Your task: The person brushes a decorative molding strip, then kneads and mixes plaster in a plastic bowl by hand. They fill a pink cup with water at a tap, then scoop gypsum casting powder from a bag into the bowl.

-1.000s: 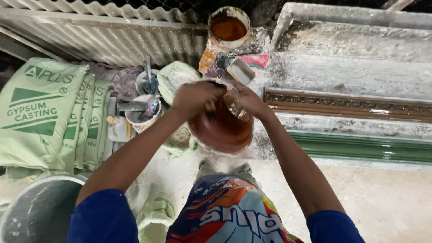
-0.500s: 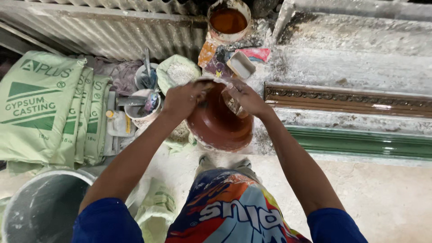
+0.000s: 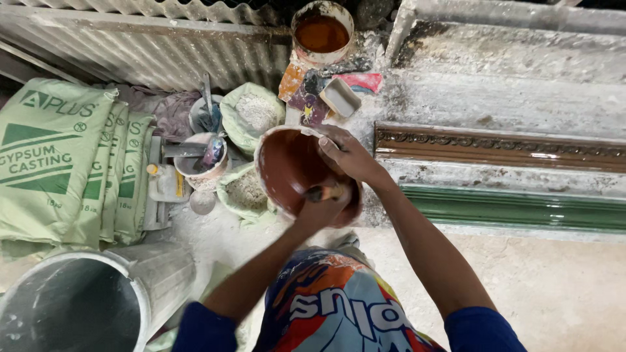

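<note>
At the centre of the frame the right hand point(image 3: 349, 156) grips the upper right rim of a round reddish-brown plastic bowl point(image 3: 290, 169), fingers curled over its edge. The left hand point(image 3: 323, 207) reaches into the bowl's lower right, fingers closed around what seems a small brush point(image 3: 324, 193), though blur hides it. Small dusty pots point(image 3: 205, 163) crowd the bowl's left edge; bare pale floor point(image 3: 561, 287) lies open at lower right.

Around the one red-brown bowl point(image 3: 290, 169) lie four stacked green sacks point(image 3: 59, 160), two open powder bags point(image 3: 253, 117), two long mouldings point(image 3: 502, 146) and one grey bucket point(image 3: 78, 303).
</note>
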Tool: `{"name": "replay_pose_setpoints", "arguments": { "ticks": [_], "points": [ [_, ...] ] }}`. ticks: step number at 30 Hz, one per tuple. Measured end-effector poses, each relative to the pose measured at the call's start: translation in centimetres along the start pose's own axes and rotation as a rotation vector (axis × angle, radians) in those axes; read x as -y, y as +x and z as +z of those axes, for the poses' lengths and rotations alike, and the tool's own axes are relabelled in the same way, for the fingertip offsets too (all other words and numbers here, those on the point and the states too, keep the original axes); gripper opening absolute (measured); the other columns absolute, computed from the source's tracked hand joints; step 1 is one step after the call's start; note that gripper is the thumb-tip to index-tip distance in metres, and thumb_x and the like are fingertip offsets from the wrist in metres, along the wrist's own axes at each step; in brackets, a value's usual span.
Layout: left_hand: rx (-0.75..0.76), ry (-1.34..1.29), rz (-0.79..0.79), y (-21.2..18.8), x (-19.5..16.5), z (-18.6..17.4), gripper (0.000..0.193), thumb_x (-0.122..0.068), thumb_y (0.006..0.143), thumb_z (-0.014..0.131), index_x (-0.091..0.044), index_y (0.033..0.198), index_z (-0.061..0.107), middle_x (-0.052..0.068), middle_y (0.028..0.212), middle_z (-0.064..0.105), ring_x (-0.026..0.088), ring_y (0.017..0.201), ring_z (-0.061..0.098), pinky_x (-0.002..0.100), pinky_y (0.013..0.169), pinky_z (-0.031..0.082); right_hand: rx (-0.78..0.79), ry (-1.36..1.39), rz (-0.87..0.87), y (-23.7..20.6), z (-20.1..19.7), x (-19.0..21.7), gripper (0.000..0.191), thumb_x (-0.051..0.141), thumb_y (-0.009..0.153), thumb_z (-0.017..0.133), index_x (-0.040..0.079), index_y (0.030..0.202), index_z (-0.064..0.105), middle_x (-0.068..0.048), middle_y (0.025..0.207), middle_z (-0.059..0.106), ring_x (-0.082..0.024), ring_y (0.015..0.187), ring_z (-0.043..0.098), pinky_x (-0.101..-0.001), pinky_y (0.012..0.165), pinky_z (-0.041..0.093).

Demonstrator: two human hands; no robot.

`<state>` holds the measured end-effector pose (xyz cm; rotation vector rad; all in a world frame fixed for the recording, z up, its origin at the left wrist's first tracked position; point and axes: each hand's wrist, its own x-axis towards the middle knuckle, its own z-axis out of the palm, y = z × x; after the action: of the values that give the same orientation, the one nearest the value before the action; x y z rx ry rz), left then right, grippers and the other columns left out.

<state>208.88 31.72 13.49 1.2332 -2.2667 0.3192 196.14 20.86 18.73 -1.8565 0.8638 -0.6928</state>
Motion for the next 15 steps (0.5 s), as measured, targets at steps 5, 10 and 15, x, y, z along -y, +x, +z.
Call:
{"name": "replay_pose_setpoints", "arguments": {
  "ticks": [5, 10, 15],
  "points": [
    [0.78, -0.107, -0.526, 2.2, 7.5, 1.1, 0.027, -0.023, 0.1, 0.057, -0.01, 0.088, 0.078, 0.014, 0.083, 0.077, 0.029, 0.073, 0.075, 0.042, 0.061, 0.061, 0.116, 0.001, 0.122, 0.0, -1.2, 1.5, 0.048, 0.039, 0.108, 0.048, 0.013, 0.147, 0.056, -0.012, 0.142, 0.061, -0.026, 0.133, 0.053, -0.0386, 0.116, 0.036],
    [0.872, -0.065, -0.01, 2.8, 5.2, 2.6, 0.019, -0.021, 0.093, 0.061, -0.013, 0.09, 0.078, 0.011, 0.086, 0.077, 0.028, 0.075, 0.075, 0.043, 0.062, 0.059, 0.19, 0.116, 0.14, 0.1, -1.7, 1.2, 0.051, 0.042, 0.106, 0.047, 0.015, 0.149, 0.054, -0.012, 0.144, 0.057, -0.029, 0.125, 0.057, -0.0396, 0.113, 0.04],
    [0.898, -0.163, 0.002, 4.3, 6.1, 2.1, 0.018, -0.023, 0.093, 0.063, -0.014, 0.094, 0.078, 0.012, 0.088, 0.077, 0.029, 0.076, 0.075, 0.044, 0.065, 0.059, 0.192, 0.114, 0.068, 0.1, -3.1, -0.2, 0.05, 0.043, 0.108, 0.05, 0.013, 0.147, 0.055, -0.013, 0.148, 0.058, -0.028, 0.137, 0.052, -0.0404, 0.118, 0.036]
  ]
}}
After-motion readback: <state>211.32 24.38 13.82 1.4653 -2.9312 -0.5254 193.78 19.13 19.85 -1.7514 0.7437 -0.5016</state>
